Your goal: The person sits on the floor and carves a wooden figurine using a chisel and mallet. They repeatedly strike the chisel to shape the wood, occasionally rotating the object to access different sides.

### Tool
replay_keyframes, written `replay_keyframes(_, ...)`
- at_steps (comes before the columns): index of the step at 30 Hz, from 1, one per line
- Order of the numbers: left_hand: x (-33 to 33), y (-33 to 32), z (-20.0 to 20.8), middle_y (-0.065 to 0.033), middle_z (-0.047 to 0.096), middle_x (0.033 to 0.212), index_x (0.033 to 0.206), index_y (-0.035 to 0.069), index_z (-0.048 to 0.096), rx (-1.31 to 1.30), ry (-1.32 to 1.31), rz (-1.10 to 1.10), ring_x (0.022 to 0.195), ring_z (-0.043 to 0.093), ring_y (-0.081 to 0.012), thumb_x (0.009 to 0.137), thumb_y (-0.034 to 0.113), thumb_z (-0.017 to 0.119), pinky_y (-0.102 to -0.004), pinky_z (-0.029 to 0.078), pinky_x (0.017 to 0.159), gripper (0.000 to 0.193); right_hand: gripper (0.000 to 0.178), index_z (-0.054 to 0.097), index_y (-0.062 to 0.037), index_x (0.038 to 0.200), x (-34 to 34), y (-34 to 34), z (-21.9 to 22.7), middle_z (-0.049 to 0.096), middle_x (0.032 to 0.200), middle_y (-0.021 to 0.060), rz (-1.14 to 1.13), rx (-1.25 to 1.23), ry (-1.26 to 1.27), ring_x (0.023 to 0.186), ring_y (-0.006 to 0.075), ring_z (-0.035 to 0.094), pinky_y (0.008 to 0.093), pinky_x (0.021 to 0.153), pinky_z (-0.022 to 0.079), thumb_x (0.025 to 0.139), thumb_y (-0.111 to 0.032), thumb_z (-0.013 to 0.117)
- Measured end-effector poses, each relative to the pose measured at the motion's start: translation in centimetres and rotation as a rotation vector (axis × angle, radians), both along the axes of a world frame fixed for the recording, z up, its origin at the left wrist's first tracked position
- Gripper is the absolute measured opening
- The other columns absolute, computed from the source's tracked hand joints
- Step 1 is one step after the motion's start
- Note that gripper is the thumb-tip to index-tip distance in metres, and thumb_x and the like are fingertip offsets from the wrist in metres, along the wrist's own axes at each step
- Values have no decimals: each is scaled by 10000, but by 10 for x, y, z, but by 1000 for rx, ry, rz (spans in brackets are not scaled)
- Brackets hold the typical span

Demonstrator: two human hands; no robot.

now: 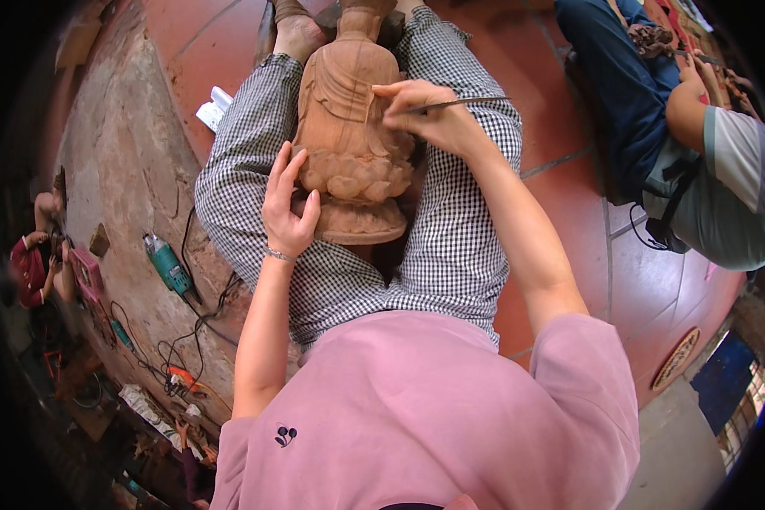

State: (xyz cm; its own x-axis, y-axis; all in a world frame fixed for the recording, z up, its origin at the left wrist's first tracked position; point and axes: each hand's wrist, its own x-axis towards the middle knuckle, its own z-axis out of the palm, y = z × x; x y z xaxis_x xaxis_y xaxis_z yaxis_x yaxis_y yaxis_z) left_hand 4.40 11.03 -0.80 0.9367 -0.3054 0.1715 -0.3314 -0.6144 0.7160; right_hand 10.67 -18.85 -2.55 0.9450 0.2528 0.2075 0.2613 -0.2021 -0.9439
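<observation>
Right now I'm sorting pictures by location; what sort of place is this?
Probably a carving workshop: there's a carved statue, a thin tool in the right hand, and a teal power tool nearby.

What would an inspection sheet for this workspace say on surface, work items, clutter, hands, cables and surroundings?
Surface: red tile floor, with a rough, worn patch at left.
Work items: carved wooden figure between the person's legs; slim tool, working end unclear.
Clutter: teal power tool and pink basket at left.
Hands: left hand rests against the figure's base; right hand grips the slim tool.
Cables: dark cables, tangled on the worn patch.
Surroundings: people seated at right and far left.
</observation>
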Motion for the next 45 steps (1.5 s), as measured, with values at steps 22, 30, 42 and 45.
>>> replay_keyframes(22, -3, 1, -2, -198, 465, 1536, 1400, 93, 581, 11, -2, 22, 1327, 549, -350, 801, 132, 648, -381, 489, 1041, 604, 153, 737, -19, 916, 4, -1, 5, 728, 1147, 109, 15, -178, -186, 996, 236, 689, 341, 882, 560, 809, -106, 805)
replay_keyframes(30, 0, 2, -6, -206, 465, 1532, 1403, 81, 576, 20, -46, 0, 1326, 550, -354, 800, 133, 647, -380, 484, 1047, 609, 197, 733, -15, 965, 1, 6, 11, 716, 1154, 83, -200, 7, 279, 1048, 186, 660, 338, 903, 531, 910, -204, 722)
replay_keyframes(42, 2, 2, -5, -211, 467, 1529, 1390, 77, 591, -5, -43, -2, 1314, 560, -358, 802, 134, 641, -386, 503, 1024, 592, 288, 742, -39, 897, -23, 0, 7, 681, 1047, 14, -66, -5, 557, 959, 137, 599, 304, 862, 479, 815, -305, 815)
replay_keyframes(45, 0, 3, -5, -209, 469, 1527, 1388, 77, 592, -10, -28, 3, 1316, 558, -359, 800, 131, 642, -389, 501, 1029, 593, 243, 758, -51, 946, -20, 1, 7, 718, 999, 23, -104, 57, 610, 933, 132, 612, 299, 847, 490, 833, -263, 796)
